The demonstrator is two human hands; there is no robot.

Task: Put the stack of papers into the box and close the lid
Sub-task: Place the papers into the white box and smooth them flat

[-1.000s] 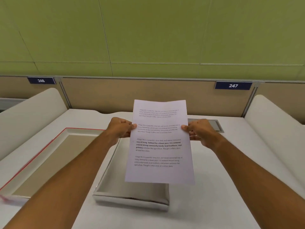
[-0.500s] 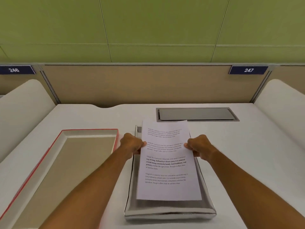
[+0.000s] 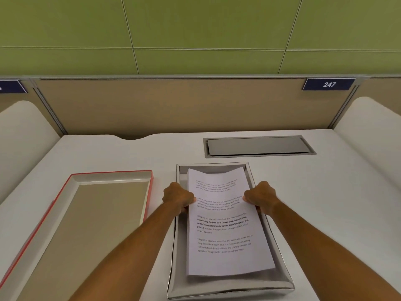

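A stack of printed white papers [image 3: 225,227] lies inside the open silver-walled box [image 3: 230,287] at the middle of the desk, its far edge bent up against the box's back wall. My left hand [image 3: 178,197] grips the stack's left edge and my right hand [image 3: 261,197] grips its right edge, both at the box walls. The box lid [image 3: 86,224], red outside and beige inside, lies upside down on the desk to the left of the box.
A metal cable hatch [image 3: 258,146] is set in the white desk [image 3: 336,203] behind the box. A beige partition [image 3: 184,105] with a "247" label [image 3: 328,84] closes the back. Rounded white dividers rise at both sides.
The papers, held upright above the box a second ago, have come down flat into it. My view has tilted down and my hands have sunk to the box walls.
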